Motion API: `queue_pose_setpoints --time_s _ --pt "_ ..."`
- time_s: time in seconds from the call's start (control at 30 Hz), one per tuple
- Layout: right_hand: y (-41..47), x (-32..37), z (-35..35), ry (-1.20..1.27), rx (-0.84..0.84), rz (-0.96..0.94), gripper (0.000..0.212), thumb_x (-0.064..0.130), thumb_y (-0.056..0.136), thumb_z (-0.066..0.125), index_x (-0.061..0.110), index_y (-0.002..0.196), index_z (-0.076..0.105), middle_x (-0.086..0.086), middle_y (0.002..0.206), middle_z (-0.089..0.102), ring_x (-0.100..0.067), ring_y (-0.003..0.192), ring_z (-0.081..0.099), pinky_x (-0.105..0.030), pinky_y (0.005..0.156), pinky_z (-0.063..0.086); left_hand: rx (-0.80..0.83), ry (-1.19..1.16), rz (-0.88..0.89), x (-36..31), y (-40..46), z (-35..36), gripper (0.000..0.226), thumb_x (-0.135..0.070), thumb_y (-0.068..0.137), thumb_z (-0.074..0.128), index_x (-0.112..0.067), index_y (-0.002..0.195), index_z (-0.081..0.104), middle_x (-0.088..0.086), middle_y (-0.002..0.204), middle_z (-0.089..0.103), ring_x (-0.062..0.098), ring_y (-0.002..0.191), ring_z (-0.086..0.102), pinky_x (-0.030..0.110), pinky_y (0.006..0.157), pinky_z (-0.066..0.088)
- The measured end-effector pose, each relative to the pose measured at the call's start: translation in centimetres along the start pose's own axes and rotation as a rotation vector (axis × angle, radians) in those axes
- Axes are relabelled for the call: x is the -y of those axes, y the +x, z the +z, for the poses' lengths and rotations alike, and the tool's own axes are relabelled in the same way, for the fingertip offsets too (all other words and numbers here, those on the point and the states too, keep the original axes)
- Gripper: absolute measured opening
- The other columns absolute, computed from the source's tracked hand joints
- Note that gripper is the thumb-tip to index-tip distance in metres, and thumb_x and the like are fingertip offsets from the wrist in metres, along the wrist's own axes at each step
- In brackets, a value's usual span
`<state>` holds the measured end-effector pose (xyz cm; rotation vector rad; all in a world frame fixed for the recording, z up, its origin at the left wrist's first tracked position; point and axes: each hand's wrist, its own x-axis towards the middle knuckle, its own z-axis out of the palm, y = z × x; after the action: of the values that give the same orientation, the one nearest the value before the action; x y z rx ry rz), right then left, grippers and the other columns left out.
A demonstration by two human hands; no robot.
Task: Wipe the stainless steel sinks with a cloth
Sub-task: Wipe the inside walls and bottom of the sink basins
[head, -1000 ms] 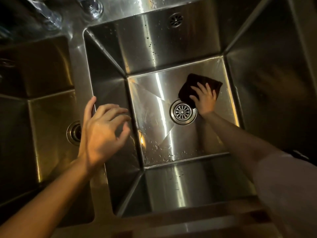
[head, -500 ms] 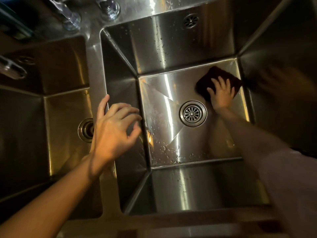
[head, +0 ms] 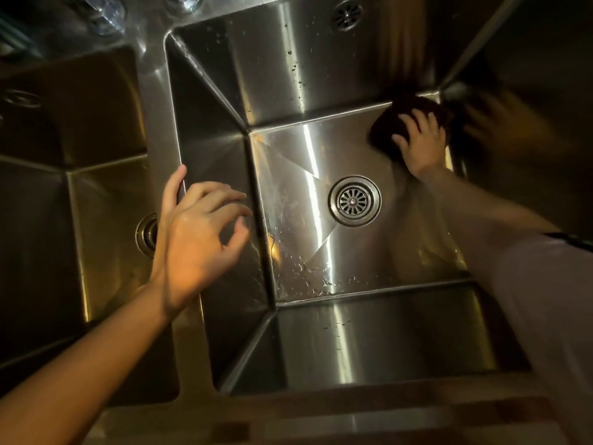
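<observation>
I look down into a deep stainless steel sink (head: 288, 78) with a round drain (head: 354, 200) in its floor. My right hand (head: 422, 144) presses a dark cloth (head: 393, 123) flat against the sink floor in the far right corner, fingers spread on top of it. My left hand (head: 199, 236) hovers over the divider between the two sinks, thumb on the rim, fingers loosely curled and holding nothing. A second sink (head: 64, 123) lies to the left with its own drain (head: 147, 232) partly hidden by my left hand.
Water droplets dot the near part of the sink floor (head: 308, 281) and the back wall. An overflow grille (head: 348, 14) sits high on the back wall. Tap bases (head: 106, 17) stand at the top left. A counter edge (head: 321, 419) runs along the front.
My right hand has slid the cloth from beside the drain to the far right corner of the sink floor. My left hand stays over the divider.
</observation>
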<state>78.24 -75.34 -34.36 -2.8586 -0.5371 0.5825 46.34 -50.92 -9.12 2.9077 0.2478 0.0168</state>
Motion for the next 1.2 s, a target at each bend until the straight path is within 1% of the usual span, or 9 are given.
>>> queue_pose_setpoints --time_s 0.13,0.27,0.37,0.53,0.67,0.9,1.0,1.13,1.2 --pt "-6.7 1.0 2.4 0.040 -0.035 0.144 0.051 0.046 0.100 0.034 0.031 0.148 0.031 0.001 0.158 0.023 -0.027 0.148 0.013 -0.048 0.118 0.013 0.015 0.003 -0.011 0.0 0.0 0.0 0.028 -0.029 0.090 0.049 -0.019 0.094 0.074 -0.004 0.107 0.070 0.016 0.112 0.057 0.050 0.118 0.014" --pt "-12.7 1.5 4.8 -0.011 -0.030 0.148 0.051 0.047 0.099 0.036 0.031 0.148 0.033 0.000 0.157 0.026 -0.027 0.147 0.016 -0.048 0.117 0.014 -0.006 -0.006 -0.014 0.1 0.1 -0.1 0.026 -0.027 0.089 0.051 -0.018 0.094 0.074 -0.003 0.106 0.071 0.016 0.111 0.056 0.050 0.118 0.014" --pt "-13.0 1.9 4.8 -0.002 -0.015 0.132 0.051 0.045 0.099 0.037 0.029 0.147 0.034 0.000 0.157 0.027 -0.029 0.147 0.015 -0.051 0.118 0.013 -0.025 -0.018 -0.014 0.0 0.1 -0.1 0.024 -0.026 0.088 0.053 -0.018 0.093 0.075 -0.003 0.105 0.071 0.017 0.110 0.058 0.050 0.117 0.016" --pt "-9.3 3.8 3.5 -0.058 0.049 -0.023 0.051 0.047 0.100 0.033 0.033 0.149 0.029 0.004 0.159 0.021 -0.027 0.149 0.011 -0.050 0.119 0.009 -0.040 -0.041 -0.019 -0.1 0.1 -0.1 0.026 -0.027 0.088 0.051 -0.018 0.091 0.075 -0.003 0.104 0.071 0.018 0.108 0.059 0.049 0.117 0.016" --pt "-6.3 8.3 3.4 -0.028 0.129 -0.169 0.051 0.045 0.099 0.037 0.033 0.149 0.028 0.007 0.160 0.018 -0.026 0.149 0.008 -0.051 0.119 0.007 -0.049 -0.038 -0.020 -0.2 0.1 -0.2 0.025 -0.026 0.088 0.052 -0.017 0.089 0.075 -0.003 0.103 0.071 0.020 0.106 0.060 0.050 0.116 0.017" --pt "-8.4 14.2 6.7 -0.090 0.177 -0.416 0.049 0.047 0.099 0.037 0.037 0.147 0.032 0.008 0.159 0.021 -0.025 0.149 0.009 -0.049 0.118 0.006 -0.040 -0.037 -0.025 -0.2 0.1 -0.3 0.026 -0.026 0.088 0.051 -0.016 0.090 0.076 -0.003 0.103 0.071 0.019 0.107 0.060 0.051 0.116 0.017" --pt "-10.5 14.2 8.0 -0.145 0.188 -0.543 0.049 0.048 0.099 0.034 0.037 0.147 0.031 0.008 0.159 0.021 -0.026 0.149 0.008 -0.049 0.119 0.003 -0.026 -0.036 -0.025 -0.2 0.2 -0.3 0.027 -0.026 0.088 0.051 -0.017 0.090 0.076 -0.004 0.103 0.071 0.019 0.107 0.059 0.052 0.116 0.017" --pt "-11.7 11.0 8.0 -0.176 0.251 -0.829 0.048 0.046 0.098 0.041 0.036 0.145 0.037 0.008 0.157 0.026 -0.025 0.149 0.012 -0.047 0.120 0.006 -0.014 -0.046 -0.030 -0.2 0.2 -0.4 0.028 -0.027 0.088 0.049 -0.017 0.091 0.076 -0.004 0.103 0.071 0.017 0.107 0.058 0.054 0.116 0.016" --pt "-11.0 9.5 7.3 -0.181 0.280 -0.898 0.047 0.044 0.098 0.043 0.037 0.144 0.038 0.009 0.157 0.026 -0.022 0.149 0.011 -0.045 0.120 0.005 -0.021 -0.058 -0.035 -0.1 0.2 -0.4 0.028 -0.026 0.088 0.050 -0.017 0.092 0.076 -0.004 0.103 0.071 0.017 0.108 0.058 0.053 0.116 0.016"
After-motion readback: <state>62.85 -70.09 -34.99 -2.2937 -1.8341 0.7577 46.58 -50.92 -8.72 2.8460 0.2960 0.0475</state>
